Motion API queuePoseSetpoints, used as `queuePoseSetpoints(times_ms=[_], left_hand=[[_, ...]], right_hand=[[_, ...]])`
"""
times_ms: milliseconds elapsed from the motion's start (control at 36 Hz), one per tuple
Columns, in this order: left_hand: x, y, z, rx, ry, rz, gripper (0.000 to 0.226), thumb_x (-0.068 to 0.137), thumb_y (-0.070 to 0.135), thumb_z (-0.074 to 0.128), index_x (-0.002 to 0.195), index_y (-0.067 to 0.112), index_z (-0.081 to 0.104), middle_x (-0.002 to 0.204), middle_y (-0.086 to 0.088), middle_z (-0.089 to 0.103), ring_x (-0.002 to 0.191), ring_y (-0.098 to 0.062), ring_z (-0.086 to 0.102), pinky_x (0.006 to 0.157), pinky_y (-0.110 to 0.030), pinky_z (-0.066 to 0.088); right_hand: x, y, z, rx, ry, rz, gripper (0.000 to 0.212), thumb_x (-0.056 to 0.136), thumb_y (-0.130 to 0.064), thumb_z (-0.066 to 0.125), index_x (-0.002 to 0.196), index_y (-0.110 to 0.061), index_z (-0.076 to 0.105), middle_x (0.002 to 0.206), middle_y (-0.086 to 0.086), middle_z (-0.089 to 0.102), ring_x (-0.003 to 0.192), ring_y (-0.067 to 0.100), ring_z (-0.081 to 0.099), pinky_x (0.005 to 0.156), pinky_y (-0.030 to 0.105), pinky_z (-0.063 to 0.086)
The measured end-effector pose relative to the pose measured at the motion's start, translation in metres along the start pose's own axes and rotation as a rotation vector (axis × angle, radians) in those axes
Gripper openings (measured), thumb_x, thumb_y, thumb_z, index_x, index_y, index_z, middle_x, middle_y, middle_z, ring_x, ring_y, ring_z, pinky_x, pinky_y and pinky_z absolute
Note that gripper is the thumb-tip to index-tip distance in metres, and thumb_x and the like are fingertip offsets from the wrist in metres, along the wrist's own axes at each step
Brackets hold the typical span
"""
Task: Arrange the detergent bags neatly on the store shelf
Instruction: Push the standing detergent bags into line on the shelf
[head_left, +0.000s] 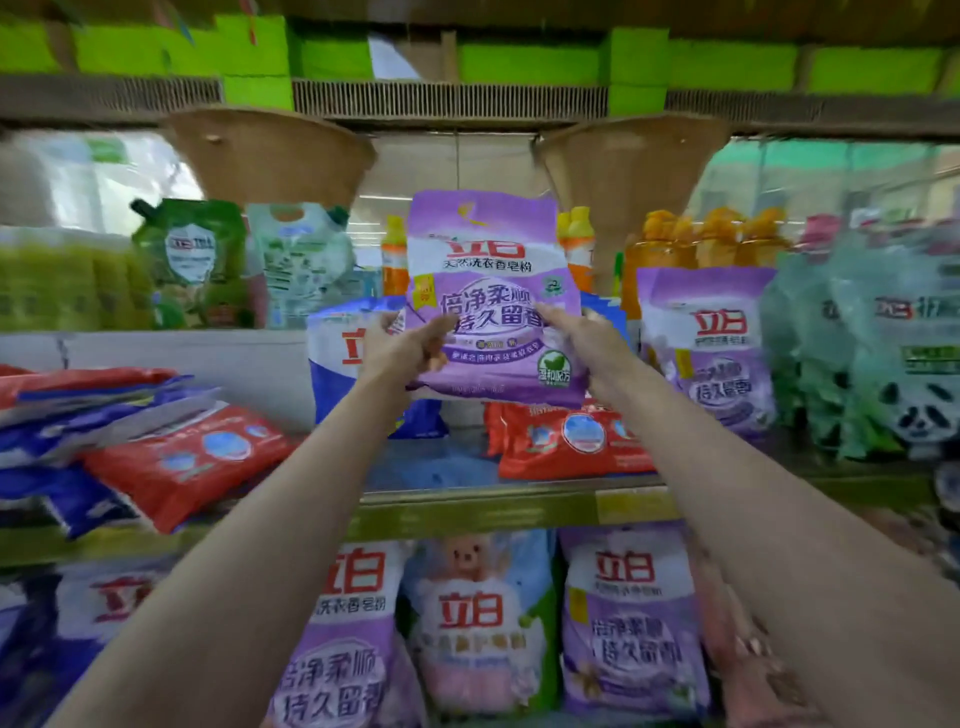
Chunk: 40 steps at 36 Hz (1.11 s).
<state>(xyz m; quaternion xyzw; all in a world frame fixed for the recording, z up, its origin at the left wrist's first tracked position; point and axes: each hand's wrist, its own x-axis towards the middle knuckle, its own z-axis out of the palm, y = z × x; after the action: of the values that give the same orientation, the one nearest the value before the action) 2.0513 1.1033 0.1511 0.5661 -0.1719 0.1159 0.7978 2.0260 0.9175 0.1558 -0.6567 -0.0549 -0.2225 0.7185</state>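
Observation:
A purple detergent bag (488, 270) is held upright in the air above the middle shelf (467, 506). My left hand (400, 351) grips its lower left edge and my right hand (582, 338) grips its lower right edge. Behind it a blue and white bag (337, 364) stands upright. A red bag (566, 441) lies flat under the held bag. Another purple bag (706, 348) stands to the right. At the left, red and blue bags (171, 462) lie in a loose pile.
Green refill pouches (192, 260) and orange bottles (675, 244) stand at the back. Teal panda-print packs (862, 364) fill the right end. The lower shelf holds upright purple bags (628, 623) and a pink one (472, 623). Two woven baskets (270, 156) hang above.

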Motion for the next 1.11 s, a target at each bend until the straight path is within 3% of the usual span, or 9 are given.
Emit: queuePoseSetpoints(times_ms=[111, 222, 333, 417, 556, 722, 889, 1000, 1111], left_hand=[[0.002, -0.011, 0.024, -0.067, 0.003, -0.011, 0.074, 0.078, 0.0, 0.071, 0.137, -0.004, 0.026, 0.035, 0.002, 0.055, 0.023, -0.006, 0.04, 0.03, -0.012, 0.031], [0.004, -0.021, 0.056, -0.101, -0.021, -0.038, 0.045, 0.082, -0.003, 0.067, 0.113, 0.004, 0.036, 0.032, 0.002, 0.051, 0.024, -0.006, 0.04, 0.03, -0.013, 0.032], [0.009, -0.036, 0.097, -0.12, -0.12, -0.104, 0.025, 0.088, 0.002, 0.061, 0.072, 0.007, 0.042, 0.029, 0.005, 0.04, 0.021, -0.006, 0.035, 0.029, -0.012, 0.031], [0.008, -0.05, 0.135, -0.128, -0.153, -0.116, 0.032, 0.091, 0.003, 0.057, 0.062, 0.007, 0.044, 0.027, 0.005, 0.037, 0.019, -0.007, 0.033, 0.028, -0.013, 0.032], [0.002, -0.072, 0.195, -0.165, -0.206, -0.148, 0.021, 0.09, 0.0, 0.056, 0.07, 0.002, 0.05, 0.029, 0.001, 0.04, 0.023, -0.009, 0.037, 0.032, -0.017, 0.041], [0.0, -0.109, 0.245, -0.123, -0.217, -0.198, 0.016, 0.089, 0.004, 0.06, 0.076, 0.004, 0.05, 0.034, 0.0, 0.045, 0.027, -0.012, 0.041, 0.037, -0.024, 0.047], [0.0, -0.128, 0.272, -0.017, -0.17, -0.215, 0.011, 0.086, 0.008, 0.066, 0.079, 0.007, 0.057, 0.049, -0.003, 0.058, 0.031, -0.01, 0.049, 0.044, -0.028, 0.053], [0.003, -0.132, 0.283, 0.065, -0.129, -0.201, 0.011, 0.083, 0.012, 0.07, 0.087, 0.008, 0.06, 0.07, -0.007, 0.061, 0.034, -0.009, 0.054, 0.058, -0.032, 0.054], [0.005, -0.143, 0.285, 0.113, -0.12, -0.236, 0.019, 0.08, 0.014, 0.073, 0.091, 0.006, 0.059, 0.064, -0.007, 0.056, 0.04, -0.014, 0.052, 0.083, -0.052, 0.052]], right_hand=[[-0.001, 0.002, -0.028, -0.008, -0.088, 0.04, 0.073, 0.067, -0.038, 0.078, 0.125, -0.006, 0.049, 0.113, 0.015, 0.068, 0.096, 0.03, 0.069, 0.085, 0.047, 0.056], [-0.004, 0.004, -0.064, -0.093, -0.141, 0.037, 0.014, 0.087, -0.021, 0.064, 0.098, -0.014, 0.059, 0.098, 0.009, 0.069, 0.083, 0.021, 0.067, 0.073, 0.034, 0.057], [0.001, 0.002, -0.11, -0.139, -0.089, 0.023, 0.031, 0.084, -0.024, 0.069, 0.103, -0.006, 0.052, 0.107, 0.017, 0.066, 0.095, 0.028, 0.066, 0.088, 0.049, 0.053], [0.007, -0.004, -0.148, -0.114, -0.086, 0.019, 0.039, 0.083, -0.019, 0.069, 0.113, -0.002, 0.052, 0.108, 0.016, 0.067, 0.093, 0.027, 0.067, 0.084, 0.044, 0.056], [0.016, -0.012, -0.213, -0.105, -0.059, 0.004, 0.025, 0.083, -0.013, 0.067, 0.103, -0.011, 0.053, 0.101, 0.01, 0.067, 0.082, 0.018, 0.068, 0.067, 0.032, 0.058], [0.019, -0.01, -0.273, -0.158, -0.033, -0.01, 0.042, 0.083, -0.006, 0.067, 0.122, -0.002, 0.051, 0.114, 0.017, 0.064, 0.1, 0.031, 0.063, 0.094, 0.048, 0.05], [0.03, 0.001, -0.306, -0.177, -0.063, -0.03, 0.022, 0.084, -0.005, 0.065, 0.1, -0.018, 0.056, 0.104, 0.008, 0.066, 0.106, 0.034, 0.061, 0.099, 0.05, 0.045], [0.034, 0.007, -0.317, -0.171, -0.082, -0.026, 0.028, 0.085, -0.006, 0.064, 0.109, -0.016, 0.055, 0.107, 0.008, 0.066, 0.105, 0.031, 0.062, 0.097, 0.045, 0.047], [0.036, 0.014, -0.322, -0.155, -0.106, -0.002, 0.021, 0.086, -0.004, 0.062, 0.1, -0.018, 0.057, 0.099, 0.005, 0.067, 0.093, 0.023, 0.064, 0.085, 0.034, 0.053]])
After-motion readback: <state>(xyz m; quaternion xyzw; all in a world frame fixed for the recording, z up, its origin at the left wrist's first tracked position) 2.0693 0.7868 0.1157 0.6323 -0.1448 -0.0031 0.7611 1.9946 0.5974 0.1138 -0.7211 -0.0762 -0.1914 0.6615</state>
